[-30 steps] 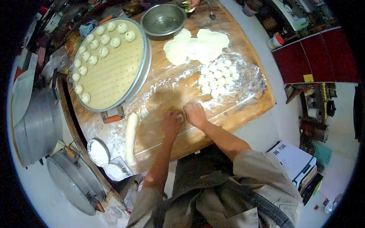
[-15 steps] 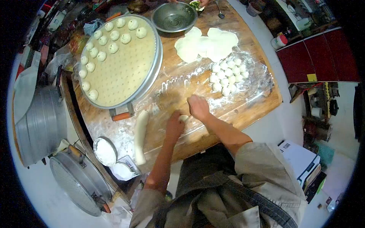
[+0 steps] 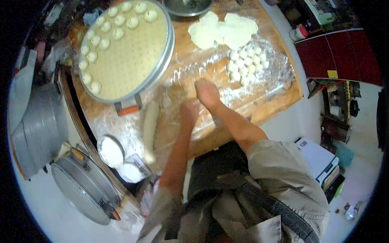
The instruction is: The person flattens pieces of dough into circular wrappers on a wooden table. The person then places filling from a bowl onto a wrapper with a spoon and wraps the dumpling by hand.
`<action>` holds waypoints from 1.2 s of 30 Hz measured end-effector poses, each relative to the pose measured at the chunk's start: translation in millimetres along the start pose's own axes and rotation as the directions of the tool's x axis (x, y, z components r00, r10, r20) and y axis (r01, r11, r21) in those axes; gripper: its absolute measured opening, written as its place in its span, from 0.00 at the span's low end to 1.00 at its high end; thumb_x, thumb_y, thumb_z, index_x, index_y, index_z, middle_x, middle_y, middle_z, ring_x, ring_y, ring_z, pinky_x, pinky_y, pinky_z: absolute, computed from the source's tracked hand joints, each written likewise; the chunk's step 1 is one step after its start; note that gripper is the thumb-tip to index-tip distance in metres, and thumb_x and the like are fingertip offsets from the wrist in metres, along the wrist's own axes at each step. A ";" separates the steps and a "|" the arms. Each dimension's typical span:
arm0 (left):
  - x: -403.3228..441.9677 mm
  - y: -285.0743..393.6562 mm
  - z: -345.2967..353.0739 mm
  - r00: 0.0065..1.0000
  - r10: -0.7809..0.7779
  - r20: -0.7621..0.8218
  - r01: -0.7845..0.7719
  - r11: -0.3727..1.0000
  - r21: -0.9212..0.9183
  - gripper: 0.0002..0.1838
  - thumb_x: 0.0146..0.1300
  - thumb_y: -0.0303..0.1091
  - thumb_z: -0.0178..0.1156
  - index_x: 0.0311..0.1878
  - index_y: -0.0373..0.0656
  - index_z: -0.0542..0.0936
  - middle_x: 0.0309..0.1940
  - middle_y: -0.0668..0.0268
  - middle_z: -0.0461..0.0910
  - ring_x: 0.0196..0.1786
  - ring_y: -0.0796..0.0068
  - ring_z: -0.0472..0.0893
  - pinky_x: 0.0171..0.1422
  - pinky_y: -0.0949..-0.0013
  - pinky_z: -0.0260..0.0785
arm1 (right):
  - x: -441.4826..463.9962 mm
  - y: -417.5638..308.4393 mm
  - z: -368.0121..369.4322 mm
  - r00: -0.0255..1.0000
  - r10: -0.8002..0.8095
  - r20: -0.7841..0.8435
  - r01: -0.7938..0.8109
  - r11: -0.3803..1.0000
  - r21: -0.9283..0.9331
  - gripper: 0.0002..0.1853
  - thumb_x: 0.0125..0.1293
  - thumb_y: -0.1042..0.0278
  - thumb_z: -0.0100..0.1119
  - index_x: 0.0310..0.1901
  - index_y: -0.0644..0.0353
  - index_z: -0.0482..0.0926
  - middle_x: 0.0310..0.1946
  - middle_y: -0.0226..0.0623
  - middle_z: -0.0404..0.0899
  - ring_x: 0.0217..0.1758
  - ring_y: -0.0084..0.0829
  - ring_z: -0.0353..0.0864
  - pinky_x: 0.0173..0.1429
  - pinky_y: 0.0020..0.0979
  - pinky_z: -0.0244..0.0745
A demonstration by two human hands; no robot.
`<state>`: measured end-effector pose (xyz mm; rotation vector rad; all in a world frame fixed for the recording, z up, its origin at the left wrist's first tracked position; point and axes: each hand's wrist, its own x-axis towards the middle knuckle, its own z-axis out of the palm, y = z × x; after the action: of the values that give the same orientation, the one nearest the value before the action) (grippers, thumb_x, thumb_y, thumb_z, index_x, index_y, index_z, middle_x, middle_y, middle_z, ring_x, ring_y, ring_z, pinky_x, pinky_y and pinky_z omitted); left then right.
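My left hand (image 3: 189, 108) is over the floured wooden board (image 3: 214, 129), smeared by motion, so its fingers and anything in them do not show clearly. Just to its right and slightly farther forward, my right hand (image 3: 207, 94) is closed with curled fingers; whatever it grips is hidden. A long roll of dough (image 3: 150, 131) lies left of my hands. Beyond my right hand sit several small dough pieces (image 3: 245, 65) in a floured cluster, and flat rolled dough sheets (image 3: 223, 30) lie behind them.
A round steamer tray (image 3: 129, 60) with several filled buns stands at the far left. A metal bowl (image 3: 188, 7) is at the board's back. Two containers of white powder (image 3: 111, 152) stand near the left edge, with another steamer tray (image 3: 79, 192) below.
The view has tipped downward, and the other person's hands have left it. My hands have shifted slightly forward; the small dough piece beside my left hand no longer shows.
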<state>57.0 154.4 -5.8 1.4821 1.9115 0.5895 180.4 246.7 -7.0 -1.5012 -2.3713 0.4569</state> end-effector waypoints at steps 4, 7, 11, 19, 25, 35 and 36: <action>-8.5 -24.1 -17.1 0.999 -0.039 -0.027 0.035 0.991 -0.132 0.14 0.64 0.36 0.66 0.48 0.37 0.87 0.44 0.49 0.87 0.48 0.45 0.85 0.56 0.51 0.76 | -57.2 0.4 -26.3 0.997 -0.063 0.036 0.060 0.994 0.089 0.04 0.63 0.73 0.57 0.38 0.58 0.79 0.36 0.43 0.77 0.46 0.49 0.78 0.52 0.48 0.69; -14.3 -27.8 -27.7 0.965 -0.219 0.145 0.262 0.851 -0.455 0.14 0.62 0.35 0.65 0.49 0.40 0.87 0.44 0.50 0.87 0.49 0.46 0.85 0.57 0.52 0.76 | -74.2 9.6 -30.3 0.987 -0.133 0.091 0.130 0.991 0.034 0.03 0.63 0.72 0.58 0.38 0.57 0.78 0.36 0.43 0.77 0.45 0.49 0.78 0.50 0.49 0.69; -11.5 -6.9 -30.5 0.999 -0.033 -0.015 0.030 0.986 -0.163 0.17 0.60 0.29 0.69 0.53 0.41 0.87 0.49 0.51 0.88 0.52 0.52 0.87 0.60 0.57 0.77 | -10.6 -9.7 -1.2 1.000 0.015 0.026 -0.015 1.000 0.018 0.06 0.64 0.70 0.56 0.40 0.57 0.81 0.37 0.45 0.80 0.44 0.50 0.82 0.44 0.52 0.72; -24.6 -69.6 -20.4 0.930 -0.364 0.050 0.324 0.748 -0.578 0.11 0.61 0.33 0.66 0.46 0.41 0.87 0.46 0.50 0.87 0.51 0.47 0.86 0.57 0.53 0.76 | -51.4 -3.2 -30.7 0.972 -0.036 0.233 0.040 0.999 -0.011 0.03 0.60 0.74 0.58 0.36 0.59 0.78 0.37 0.49 0.80 0.42 0.53 0.81 0.46 0.53 0.75; -6.4 -21.5 -48.8 0.990 -0.137 0.025 0.139 0.985 -0.099 0.14 0.60 0.34 0.67 0.49 0.42 0.87 0.46 0.50 0.87 0.50 0.44 0.85 0.57 0.50 0.76 | 9.0 -21.1 1.7 1.000 -0.003 -0.017 0.004 0.999 0.041 0.03 0.59 0.75 0.58 0.34 0.59 0.79 0.33 0.49 0.79 0.40 0.53 0.81 0.44 0.52 0.75; -48.1 -66.0 -42.2 0.948 -0.308 -0.085 0.250 0.882 -0.400 0.22 0.65 0.37 0.65 0.60 0.37 0.81 0.46 0.47 0.88 0.49 0.57 0.88 0.54 0.59 0.77 | -2.8 -18.1 3.1 0.989 -0.002 -0.148 0.017 0.995 0.100 0.03 0.61 0.73 0.57 0.36 0.58 0.80 0.33 0.48 0.79 0.38 0.53 0.79 0.46 0.54 0.72; -41.3 -56.3 -50.0 0.958 -0.284 -0.041 0.265 0.931 -0.251 0.22 0.64 0.37 0.65 0.59 0.38 0.81 0.47 0.47 0.87 0.49 0.56 0.87 0.54 0.58 0.78 | -4.5 -22.6 5.5 0.988 0.006 -0.154 0.011 0.994 0.107 0.03 0.61 0.73 0.57 0.36 0.58 0.80 0.33 0.48 0.79 0.38 0.53 0.79 0.46 0.54 0.72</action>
<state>-10.4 101.6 -0.9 1.0293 1.9794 0.7278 161.6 232.9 -2.8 -1.4318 -2.1942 0.4438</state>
